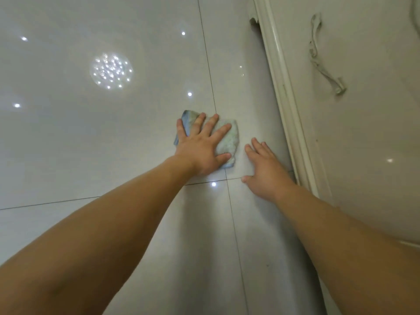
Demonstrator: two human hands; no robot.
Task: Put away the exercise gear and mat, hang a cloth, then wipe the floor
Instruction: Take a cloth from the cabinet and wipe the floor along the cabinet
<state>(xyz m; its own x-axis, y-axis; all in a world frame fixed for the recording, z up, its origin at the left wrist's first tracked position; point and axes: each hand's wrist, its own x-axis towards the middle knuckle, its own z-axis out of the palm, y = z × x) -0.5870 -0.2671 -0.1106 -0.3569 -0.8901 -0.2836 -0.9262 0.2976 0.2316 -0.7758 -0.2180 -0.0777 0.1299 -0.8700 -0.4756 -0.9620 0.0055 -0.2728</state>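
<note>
A: Far left?
B: Glossy tiled floor (91, 144), with a round light reflection (111, 70) on it.
A: Left of the two hands?
B: Left hand (200, 148) lies flat on a folded blue-green cloth (228, 138), fingers spread and straight, pressing it to the floor (not curled round it). The cloth lies across a tile joint.
A: Right?
B: Right hand (264, 169) is palm down on bare tile just beside the cloth, fingers straight, holding nothing.
A: Far right?
B: Cream cabinet (368, 144) with a curved handle (322, 60). Its base trim is near the right hand.
</note>
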